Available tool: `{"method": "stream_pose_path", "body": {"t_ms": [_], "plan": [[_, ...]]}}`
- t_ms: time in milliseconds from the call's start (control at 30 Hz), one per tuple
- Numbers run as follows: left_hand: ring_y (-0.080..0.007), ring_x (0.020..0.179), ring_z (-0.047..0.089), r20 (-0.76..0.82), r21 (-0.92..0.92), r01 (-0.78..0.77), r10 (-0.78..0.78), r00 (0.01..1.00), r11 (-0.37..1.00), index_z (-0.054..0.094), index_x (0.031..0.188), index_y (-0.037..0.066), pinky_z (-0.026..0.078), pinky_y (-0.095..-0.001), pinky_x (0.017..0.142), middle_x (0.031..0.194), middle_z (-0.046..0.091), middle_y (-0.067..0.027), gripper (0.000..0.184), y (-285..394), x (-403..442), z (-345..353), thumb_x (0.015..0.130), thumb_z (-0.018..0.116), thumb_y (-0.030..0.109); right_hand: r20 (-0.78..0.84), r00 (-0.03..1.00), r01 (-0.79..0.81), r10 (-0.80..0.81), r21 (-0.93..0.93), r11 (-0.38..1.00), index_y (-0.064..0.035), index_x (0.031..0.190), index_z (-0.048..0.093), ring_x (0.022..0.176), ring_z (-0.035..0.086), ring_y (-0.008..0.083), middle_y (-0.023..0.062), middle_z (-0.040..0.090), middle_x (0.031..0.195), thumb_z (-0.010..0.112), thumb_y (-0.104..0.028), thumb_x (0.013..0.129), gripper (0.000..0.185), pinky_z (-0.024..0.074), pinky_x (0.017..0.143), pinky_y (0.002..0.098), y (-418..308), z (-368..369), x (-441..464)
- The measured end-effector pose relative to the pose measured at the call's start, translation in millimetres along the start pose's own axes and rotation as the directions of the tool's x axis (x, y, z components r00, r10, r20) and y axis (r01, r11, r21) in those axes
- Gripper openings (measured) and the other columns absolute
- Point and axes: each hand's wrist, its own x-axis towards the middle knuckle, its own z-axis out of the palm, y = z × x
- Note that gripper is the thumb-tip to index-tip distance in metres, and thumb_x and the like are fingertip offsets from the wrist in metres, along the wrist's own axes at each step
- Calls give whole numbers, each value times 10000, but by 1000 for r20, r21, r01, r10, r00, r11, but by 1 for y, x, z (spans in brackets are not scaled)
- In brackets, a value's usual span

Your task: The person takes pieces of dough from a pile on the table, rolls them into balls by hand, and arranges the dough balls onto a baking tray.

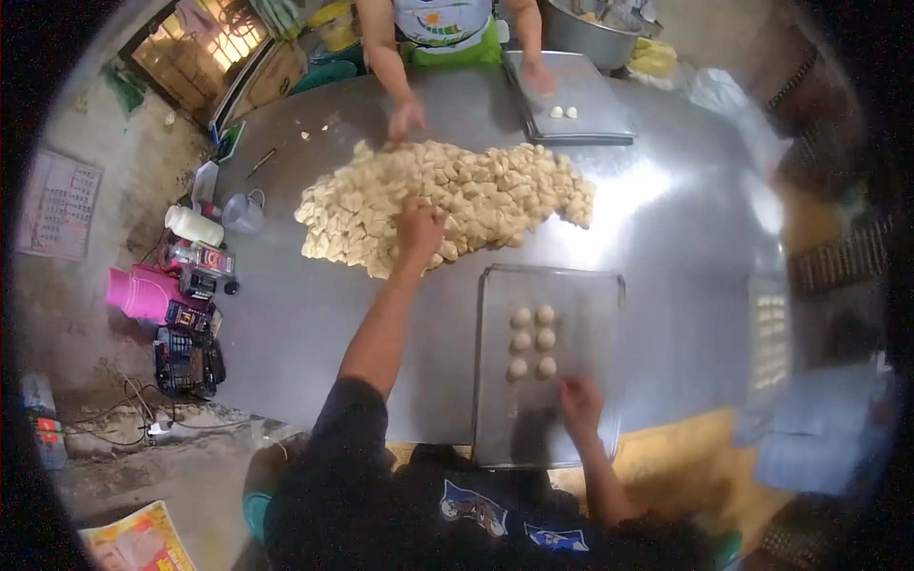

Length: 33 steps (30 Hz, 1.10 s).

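A wide heap of pale dough pieces (476, 186) covers the middle of the metal table. My left hand (421, 230) reaches into its near side, with fingers curled around a dough piece that is mostly hidden. Close to my body lies a metal tray (495, 409), which carries several round dough balls (521, 341) in two columns. Over the tray's right side, just below the nearest balls, is my right hand (581, 407). Its fingers are bent together, and what they hold, if anything, is hidden.
Across the table, a person's hand (407, 119) is at the heap's far edge; their other hand (540, 80) is over a second tray (590, 135) with two dough balls. Bottles, a pink container (143, 293) and a cup (245, 212) line the left edge. A dough-filled tray (759, 352) sits at right.
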Motion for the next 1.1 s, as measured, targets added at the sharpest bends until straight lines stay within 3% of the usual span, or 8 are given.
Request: {"method": "stream_pose_path", "body": {"t_ms": [133, 167, 267, 433, 667, 767, 833, 1100], "plan": [[-221, 714, 555, 243, -547, 344, -249, 938, 763, 529, 887, 19, 460, -334, 671, 820, 568, -95, 168, -4, -85, -58, 853, 597, 170, 199, 976, -175, 94, 441, 880, -25, 983, 609, 529, 544, 207, 104, 569, 641, 639, -167, 835, 207, 445, 538, 335, -65, 61, 82], [-184, 704, 549, 200, -750, 343, -300, 933, 565, 526, 934, 27, 458, -314, 666, 818, 565, -63, 159, -15, -120, -57, 870, 581, 161, 286, 957, -64, 48, 47, 997, -24, 1073, 573, 532, 537, 205, 128, 540, 594, 618, -222, 848, 303, 435, 535, 341, -66, 82, 113], [-113, 757, 534, 226, -557, 550, -523, 822, 623, 516, 1044, 42, 449, -256, 693, 849, 563, -17, 206, -42, -211, -80, 905, 536, 193, 240, 957, 148, -162, 75, 986, -49, 1140, 516, 746, 585, 398, 240, 589, 756, 574, -252, 848, 360, 450, 661, 471, -85, 178, 212], [-63, 723, 448, 441, -643, 753, -738, 511, 138, 544, 1015, 60, 387, -242, 620, 853, 528, 16, 225, -65, -259, -132, 915, 504, 258, 203, 928, 356, -312, -238, 904, -20, 967, 598, 711, 576, 401, 220, 611, 802, 583, -210, 809, 247, 469, 646, 462, -71, 260, 267], [-187, 819, 590, 209, -400, 624, -596, 775, 671, 569, 975, -9, 466, -297, 736, 894, 621, -118, 307, -77, -201, -160, 936, 505, 288, 389, 886, -428, 250, 484, 763, -13, 765, 502, 685, 455, 170, 59, 491, 739, 478, -295, 906, 317, 382, 608, 323, -80, 167, 93], [-227, 806, 554, 18, -499, 283, -316, 949, 820, 563, 1006, -3, 452, -347, 738, 873, 582, -114, 326, -82, -127, -91, 932, 505, 309, 293, 938, -221, 186, 93, 971, -104, 911, 489, 662, 469, 131, -16, 477, 745, 468, -275, 922, 173, 408, 585, 303, -93, 114, 19], [-270, 851, 581, 160, -387, 259, -212, 964, 885, 575, 1012, 6, 458, -368, 775, 914, 579, -154, 323, -60, -66, -71, 939, 478, 305, 283, 893, -441, 350, 706, 554, -127, 845, 470, 540, 411, 82, -26, 452, 672, 515, -269, 900, 158, 347, 471, 256, -53, 121, -28], [-307, 915, 600, 441, 93, -378, 302, 845, 921, 651, 954, 82, 490, -422, 742, 984, 604, -161, 218, -44, 37, 15, 837, 475, 133, 167, 682, -604, 712, 678, 419, -111, 717, 453, 440, 347, 65, -28, 414, 564, 648, -156, 792, 214, 268, 390, 221, -64, 14, -77]]}}
